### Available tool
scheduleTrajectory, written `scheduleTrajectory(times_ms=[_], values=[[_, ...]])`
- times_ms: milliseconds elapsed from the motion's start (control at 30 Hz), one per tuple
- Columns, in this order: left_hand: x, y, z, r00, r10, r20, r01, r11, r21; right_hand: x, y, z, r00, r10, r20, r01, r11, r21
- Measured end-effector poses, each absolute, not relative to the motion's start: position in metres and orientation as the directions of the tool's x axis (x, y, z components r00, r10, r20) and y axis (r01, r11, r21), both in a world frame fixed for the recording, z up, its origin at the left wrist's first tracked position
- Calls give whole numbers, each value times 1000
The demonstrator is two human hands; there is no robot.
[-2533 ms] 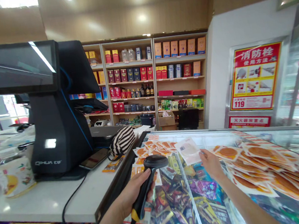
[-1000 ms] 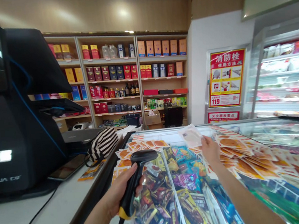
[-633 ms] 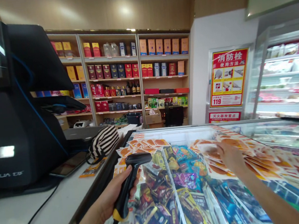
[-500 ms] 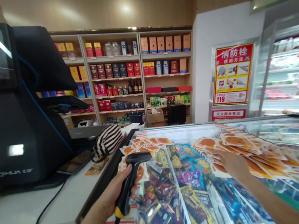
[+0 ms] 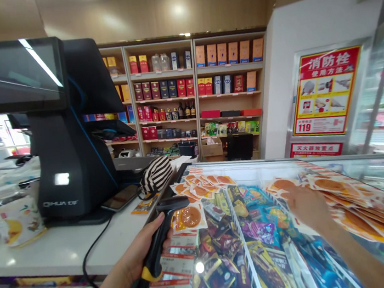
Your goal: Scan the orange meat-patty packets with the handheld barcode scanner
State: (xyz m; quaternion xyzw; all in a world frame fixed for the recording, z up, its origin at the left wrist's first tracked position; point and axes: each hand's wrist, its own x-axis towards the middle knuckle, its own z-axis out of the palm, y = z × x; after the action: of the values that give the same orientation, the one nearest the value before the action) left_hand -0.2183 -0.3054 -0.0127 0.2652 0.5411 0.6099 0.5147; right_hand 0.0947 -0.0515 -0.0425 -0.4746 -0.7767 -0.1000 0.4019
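My left hand [image 5: 147, 247] is wrapped around the handle of a black barcode scanner [image 5: 165, 228] with yellow trim, its head pointing right. The scanner is above the left edge of the glass-topped freezer [image 5: 231, 165]. Just beyond its head lies a clear packet with a round orange-brown snack [image 5: 189, 216]. My right hand [image 5: 306, 207] is over the glass, at the left end of a fanned pile of similar flat snack packets [image 5: 354, 199]. Its fingers look curled in, but blur and the hand itself hide the fingertips and whatever they hold. Another group of packets [image 5: 203, 185] lies at the far left of the freezer.
A black checkout terminal [image 5: 72, 162] stands on the white counter [image 5: 65, 251] at left, beside a phone [image 5: 122, 198] and striped pouch [image 5: 157, 174]. Wrapped ice creams [image 5: 221, 247] fill the freezer compartments. Shelves of boxed bottles [image 5: 163, 89] line the back wall.
My view has turned left, so the scene sits further right. Packets that showed just below my right hand are no longer visible there. My left hand keeps holding the barcode scanner.
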Motion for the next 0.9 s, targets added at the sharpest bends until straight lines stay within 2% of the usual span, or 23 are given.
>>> scheduleTrajectory(times_ms=[67, 200, 300, 400, 500, 633, 700, 800, 900], values=[[-221, -310, -13, -341, 918, -205, -355, 76, 932, 55, -70, -39, -400, 650, 646, 778, 614, -136], [-229, -318, -17, -304, 930, -209, -356, 92, 930, -38, -117, -42, -711, 506, 488, 483, 856, -184], [-231, -325, -15, -346, 916, -202, -345, 76, 936, -91, -141, -50, -817, 402, 412, 339, 915, -221], [-231, -332, -10, -386, 901, -196, -349, 54, 935, -119, -149, -59, -863, 395, 315, 337, 915, -224], [-231, -337, -8, -403, 894, -198, -359, 44, 932, -126, -149, -64, -869, 408, 282, 365, 911, -194], [-231, -337, -12, -373, 905, -205, -355, 64, 932, -116, -144, -64, -855, 398, 333, 363, 917, -166], [-227, -334, -13, -377, 900, -218, -335, 87, 938, -103, -135, -63, -780, 472, 411, 388, 880, -274], [-216, -329, -11, -370, 904, -217, -308, 101, 946, -75, -109, -62, -536, 683, 496, 473, 729, -495], [-206, -321, -7, -312, 929, -200, -301, 103, 948, -41, -78, -64, -377, 775, 507, 500, 631, -593]])
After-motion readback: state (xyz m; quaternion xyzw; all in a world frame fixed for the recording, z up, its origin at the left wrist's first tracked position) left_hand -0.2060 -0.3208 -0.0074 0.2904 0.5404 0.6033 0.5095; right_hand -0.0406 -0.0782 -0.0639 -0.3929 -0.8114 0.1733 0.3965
